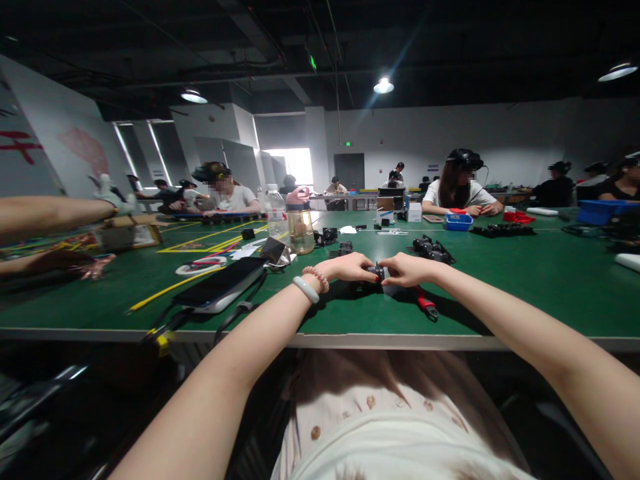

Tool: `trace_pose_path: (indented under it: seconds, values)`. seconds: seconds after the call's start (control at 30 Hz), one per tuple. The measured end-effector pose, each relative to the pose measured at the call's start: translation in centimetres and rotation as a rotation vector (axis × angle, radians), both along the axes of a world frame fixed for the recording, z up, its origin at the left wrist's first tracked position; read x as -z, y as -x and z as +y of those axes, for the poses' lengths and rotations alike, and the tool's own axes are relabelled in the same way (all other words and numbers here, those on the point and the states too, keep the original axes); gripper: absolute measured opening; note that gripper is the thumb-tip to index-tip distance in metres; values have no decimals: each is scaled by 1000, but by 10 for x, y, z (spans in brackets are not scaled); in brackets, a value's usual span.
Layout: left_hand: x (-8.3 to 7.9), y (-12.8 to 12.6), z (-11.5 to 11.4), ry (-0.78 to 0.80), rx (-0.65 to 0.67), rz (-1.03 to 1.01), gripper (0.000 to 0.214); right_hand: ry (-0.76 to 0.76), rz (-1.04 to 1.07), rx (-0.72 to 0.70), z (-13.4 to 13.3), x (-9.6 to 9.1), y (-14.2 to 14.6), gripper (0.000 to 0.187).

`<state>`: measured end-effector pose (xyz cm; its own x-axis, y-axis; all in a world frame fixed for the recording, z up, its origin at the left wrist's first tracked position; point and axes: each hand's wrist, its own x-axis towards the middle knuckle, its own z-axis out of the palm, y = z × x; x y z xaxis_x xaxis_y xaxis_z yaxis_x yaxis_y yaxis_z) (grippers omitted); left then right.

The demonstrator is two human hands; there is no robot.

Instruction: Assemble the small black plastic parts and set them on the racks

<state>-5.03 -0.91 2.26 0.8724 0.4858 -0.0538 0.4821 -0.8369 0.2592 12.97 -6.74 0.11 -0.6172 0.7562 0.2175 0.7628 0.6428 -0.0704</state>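
Between my two hands, just above the green table [350,320], is a small black part [379,272]; its exact kind is too small to make out. My left hand [350,267], with a bracelet and a pale bangle at the wrist, pinches it from the left. From the right, the thumb and fingers of my right hand [407,269] close on the same part. A tool with a red handle [425,303] lies under and beside my right hand, its other end hidden. Black parts [431,249] are piled beyond my right hand, and another black piece [345,249] lies behind my left.
Left of my arms lie a phone-like device [220,287] with cables and a yellow strip [175,290]. A clear bottle [276,212] and an amber bottle [301,230] stand behind. A blue bin [458,221] is farther right. A co-worker's arms [55,220] reach in at left; people sit opposite.
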Motion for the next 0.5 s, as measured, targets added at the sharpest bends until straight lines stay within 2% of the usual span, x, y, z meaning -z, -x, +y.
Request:
trace_pose_path:
  seconds: [0.3,0.5]
  values:
    - [1,0,4,26,-3,7,39,24,31,20,0,1,-1,37]
    - [1,0,4,41,-1,7,39,33,29,21,0,1,-1,33]
